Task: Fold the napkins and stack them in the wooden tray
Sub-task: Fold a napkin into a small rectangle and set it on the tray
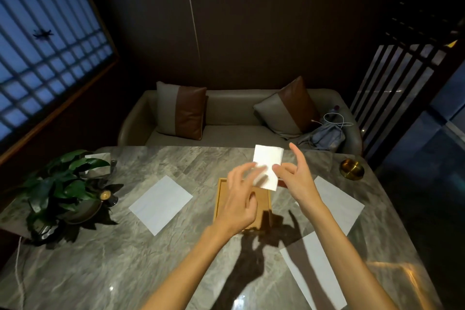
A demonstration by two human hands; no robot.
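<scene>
The right hand (297, 178) holds a folded napkin (268, 166) up in the air, with the thumb pressed on its right edge and the forefinger sticking up free behind it. The left hand (239, 196) reaches in from the other side. Its curved, spread fingertips are at the napkin's left edge, but they are blurred, so I cannot tell whether they grip it or only touch it. The folded napkin is a small white rectangle, nearly upright, hanging over the far end of the wooden tray (218, 199).

The tray lies lengthwise at the middle of the grey marble table (125, 259), and the left wrist crosses over its near end. 3 unfolded napkins lie flat on the table:
- The left napkin (161, 204) is apart from the tray on its left side.
- The right napkin (337, 206) lies toward the right edge, partly under the right forearm.
- The front napkin (312, 272) is near the front right corner.

A potted plant (63, 184) stands at the left edge, and a brass bowl (351, 168) sits at the far right corner. Beyond the far edge is a sofa (226, 131) with 2 cushions.
</scene>
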